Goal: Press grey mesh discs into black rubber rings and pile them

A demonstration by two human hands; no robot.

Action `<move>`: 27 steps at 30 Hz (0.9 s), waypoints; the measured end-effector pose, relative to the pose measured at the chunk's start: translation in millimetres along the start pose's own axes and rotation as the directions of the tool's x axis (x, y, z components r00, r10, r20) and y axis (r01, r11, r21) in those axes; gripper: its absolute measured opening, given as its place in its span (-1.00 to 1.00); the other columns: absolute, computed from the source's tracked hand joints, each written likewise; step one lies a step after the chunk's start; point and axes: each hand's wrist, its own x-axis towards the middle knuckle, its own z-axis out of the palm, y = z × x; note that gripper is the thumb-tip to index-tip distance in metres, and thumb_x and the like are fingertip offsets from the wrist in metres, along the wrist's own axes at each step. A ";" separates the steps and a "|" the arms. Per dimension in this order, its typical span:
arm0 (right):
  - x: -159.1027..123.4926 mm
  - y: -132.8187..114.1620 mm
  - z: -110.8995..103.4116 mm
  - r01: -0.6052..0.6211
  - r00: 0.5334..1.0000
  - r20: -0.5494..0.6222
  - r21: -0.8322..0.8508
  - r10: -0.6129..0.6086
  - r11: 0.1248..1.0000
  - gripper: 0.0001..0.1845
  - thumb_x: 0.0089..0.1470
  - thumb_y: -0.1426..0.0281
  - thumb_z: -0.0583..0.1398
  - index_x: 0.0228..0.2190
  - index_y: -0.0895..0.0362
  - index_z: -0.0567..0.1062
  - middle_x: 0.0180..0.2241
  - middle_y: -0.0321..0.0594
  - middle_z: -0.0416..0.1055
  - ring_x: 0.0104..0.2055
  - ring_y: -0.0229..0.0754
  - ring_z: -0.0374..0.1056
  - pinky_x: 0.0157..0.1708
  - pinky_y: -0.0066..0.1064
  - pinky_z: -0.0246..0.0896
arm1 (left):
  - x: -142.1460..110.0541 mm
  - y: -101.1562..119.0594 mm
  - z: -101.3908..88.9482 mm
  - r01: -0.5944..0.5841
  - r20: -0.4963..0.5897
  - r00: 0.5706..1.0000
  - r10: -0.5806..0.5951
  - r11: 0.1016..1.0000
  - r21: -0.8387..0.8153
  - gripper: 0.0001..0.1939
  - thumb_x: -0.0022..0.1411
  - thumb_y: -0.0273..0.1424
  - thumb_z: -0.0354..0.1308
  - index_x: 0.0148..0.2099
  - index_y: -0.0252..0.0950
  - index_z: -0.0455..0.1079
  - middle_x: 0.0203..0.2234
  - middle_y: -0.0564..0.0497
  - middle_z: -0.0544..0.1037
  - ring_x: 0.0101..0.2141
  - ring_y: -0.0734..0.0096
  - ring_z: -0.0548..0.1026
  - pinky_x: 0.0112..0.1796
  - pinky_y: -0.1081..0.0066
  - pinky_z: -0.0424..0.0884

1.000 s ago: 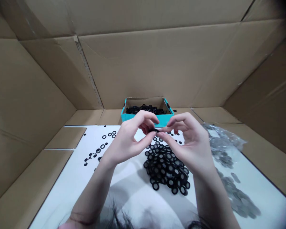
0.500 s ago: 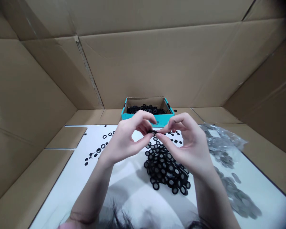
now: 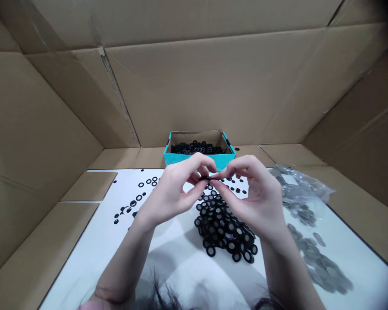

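Pinching a black ring (image 3: 205, 178) between left hand (image 3: 171, 191) and right hand (image 3: 254, 200) (both closed on it).

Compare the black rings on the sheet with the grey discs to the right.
The black rings are dark with pale centres; the grey discs look grey throughout. The rings lie heaped in one pile mid-sheet; the discs spread in a thin trail up to a clear bag. Both are small, round and loose on the white sheet.

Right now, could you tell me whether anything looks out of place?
Grey discs lie loose on the white sheet beside the clear bag, looking spilled; stray black rings sit apart from the main pile.
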 end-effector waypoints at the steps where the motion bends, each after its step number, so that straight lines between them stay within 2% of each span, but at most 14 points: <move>1: 0.1 -0.1 0.4 0.016 1.000 -0.001 0.002 -0.016 1.000 -0.72 0.07 0.61 0.27 -0.31 0.00 0.37 -0.34 -0.38 0.41 -0.27 -0.22 0.41 -0.25 -0.31 0.31 | -0.1 0.4 -0.5 0.007 -0.005 1.000 -0.007 1.000 -0.004 -0.70 0.24 -0.71 0.10 -0.09 -0.23 0.31 -0.33 0.16 0.47 -0.37 0.66 0.51 -0.29 0.66 0.50; 4: 1.8 -1.7 0.8 -0.033 0.999 -0.027 0.056 0.035 0.998 -0.73 0.06 0.58 0.29 -0.31 0.00 0.38 -0.37 -0.38 0.42 -0.29 -0.22 0.42 -0.26 -0.31 0.28 | -0.5 0.7 -1.5 0.001 -0.043 0.999 -0.003 0.999 -0.044 -0.70 0.26 -0.67 0.14 -0.04 -0.23 0.32 -0.37 0.17 0.48 -0.39 0.68 0.50 -0.29 0.68 0.51; 7: 4.9 -2.8 1.3 -0.223 0.972 -0.006 0.270 0.233 0.937 -0.76 0.06 0.49 0.33 -0.34 0.02 0.37 -0.46 -0.41 0.42 -0.38 -0.26 0.39 -0.34 -0.36 0.21 | -0.5 -1.4 -1.9 -0.065 -0.098 0.994 0.057 0.994 -0.083 -0.65 0.24 -0.61 0.24 0.03 -0.22 0.33 -0.21 0.10 0.52 -0.31 0.65 0.52 -0.25 0.65 0.54; 9: 7.1 -2.3 2.3 -0.351 0.933 0.094 0.450 0.347 0.821 -0.74 0.04 0.40 0.37 -0.35 0.03 0.35 -0.51 -0.43 0.42 -0.45 -0.30 0.34 -0.41 -0.42 0.18 | -0.4 -3.6 -2.0 -0.135 -0.113 0.986 0.125 0.987 -0.087 -0.58 0.20 -0.56 0.33 0.07 -0.21 0.34 -0.09 0.04 0.53 -0.26 0.61 0.54 -0.23 0.62 0.56; 11: 9.0 -1.6 4.0 -0.445 0.890 0.205 0.582 0.407 0.680 -0.68 0.01 0.33 0.41 -0.36 0.04 0.35 -0.53 -0.45 0.42 -0.48 -0.34 0.30 -0.43 -0.46 0.18 | -0.4 -5.2 -2.1 -0.195 -0.120 0.975 0.185 0.978 -0.077 -0.53 0.18 -0.52 0.39 0.09 -0.20 0.35 -0.07 0.02 0.55 -0.26 0.58 0.56 -0.23 0.59 0.56; 14: 11.1 -2.1 6.7 -0.546 0.826 0.336 0.677 0.453 0.494 -0.59 -0.06 0.26 0.47 -0.37 0.05 0.34 -0.56 -0.49 0.39 -0.53 -0.39 0.22 -0.47 -0.51 0.13 | -0.6 -5.3 -2.1 -0.222 -0.161 0.964 0.211 0.974 -0.049 -0.53 0.16 -0.48 0.42 0.08 -0.20 0.37 -0.14 0.03 0.59 -0.25 0.51 0.59 -0.25 0.54 0.55; 16: 12.3 -3.8 8.2 -0.586 0.796 0.396 0.697 0.458 0.414 -0.55 -0.10 0.23 0.49 -0.38 0.05 0.33 -0.60 -0.52 0.32 -0.57 -0.41 0.13 -0.51 -0.53 0.05 | -0.9 -4.4 -1.8 -0.223 -0.191 0.958 0.213 0.974 -0.032 -0.53 0.16 -0.45 0.43 0.07 -0.19 0.38 -0.19 0.05 0.60 -0.25 0.47 0.61 -0.24 0.51 0.56; 18: 13.2 -5.7 9.3 -0.605 0.780 0.426 0.700 0.459 0.379 -0.52 -0.13 0.20 0.50 -0.39 0.04 0.32 -0.62 -0.53 0.27 -0.59 -0.40 0.06 -0.55 -0.53 0.00 | -1.2 -3.7 -1.3 -0.239 -0.209 0.951 0.229 0.971 -0.022 -0.54 0.17 -0.43 0.43 0.08 -0.20 0.38 -0.19 0.04 0.60 -0.24 0.45 0.62 -0.22 0.49 0.58; 21: 13.3 -6.8 10.4 -0.628 0.761 0.442 0.685 0.474 0.370 -0.47 -0.19 0.16 0.51 -0.39 0.03 0.31 -0.57 -0.48 0.28 -0.57 -0.38 0.06 -0.56 -0.50 -0.02 | -2.0 -3.7 -0.6 -0.251 -0.214 0.948 0.237 0.967 -0.039 -0.54 0.19 -0.42 0.41 0.10 -0.20 0.38 -0.16 0.03 0.60 -0.21 0.44 0.63 -0.16 0.48 0.59; 27: 8.9 -2.0 12.8 -0.663 0.728 0.478 0.674 0.492 0.326 -0.51 -0.14 0.18 0.48 -0.32 0.01 0.33 -0.55 -0.46 0.22 -0.51 -0.33 0.11 -0.47 -0.47 0.08 | -3.1 -3.5 -2.7 -0.286 -0.229 0.939 0.255 0.952 -0.113 -0.54 0.21 -0.46 0.39 0.12 -0.17 0.39 -0.13 0.07 0.56 -0.21 0.51 0.64 -0.11 0.56 0.58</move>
